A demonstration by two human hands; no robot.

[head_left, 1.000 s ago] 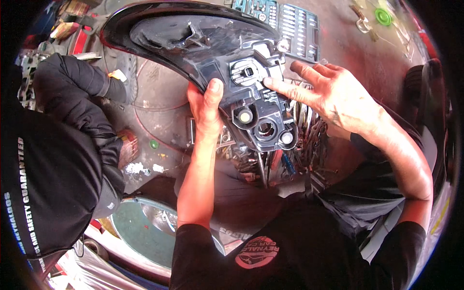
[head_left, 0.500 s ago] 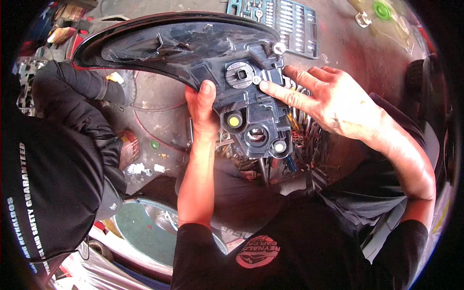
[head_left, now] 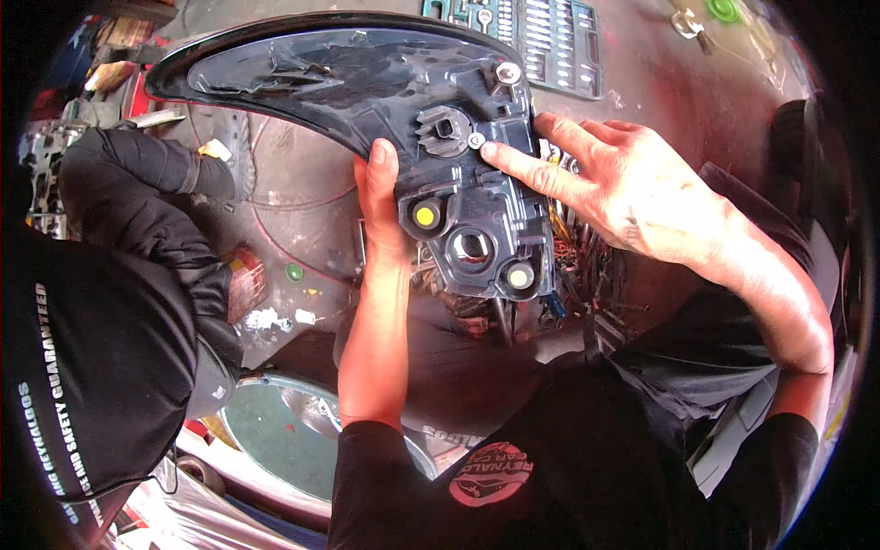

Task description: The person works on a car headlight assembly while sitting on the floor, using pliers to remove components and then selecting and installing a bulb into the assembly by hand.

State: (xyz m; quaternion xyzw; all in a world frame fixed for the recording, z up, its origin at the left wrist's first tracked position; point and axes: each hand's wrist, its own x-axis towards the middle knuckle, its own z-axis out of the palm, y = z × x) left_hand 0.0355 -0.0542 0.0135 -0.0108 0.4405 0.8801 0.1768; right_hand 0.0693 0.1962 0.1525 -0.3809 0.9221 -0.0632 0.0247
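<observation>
A black curved lamp housing (head_left: 321, 78) is held up with its back toward me, showing round sockets, two yellow-centred caps (head_left: 424, 216) and small silver fittings. My left hand (head_left: 378, 202) grips its lower edge, thumb on the near side, other fingers hidden. My right hand (head_left: 623, 188) has its fingers stretched out: the index fingertip touches beside a small silver fitting (head_left: 476, 141) near the central socket, and another finger meets the right edge. The thumb is out of sight.
A co-worker (head_left: 110, 330) in dark clothes crouches at left. A socket-set case (head_left: 559, 55) lies on the floor above the housing. Loose tools (head_left: 573, 275) sit behind it. A round glass-topped object (head_left: 275, 440) is lower left, a green round item (head_left: 721, 9) top right, a hose crosses the floor.
The housing has shifted left and turned a little, its curved tip moving leftward. My left hand moved slightly up-left with it. My right hand followed slightly left, index finger still on it.
</observation>
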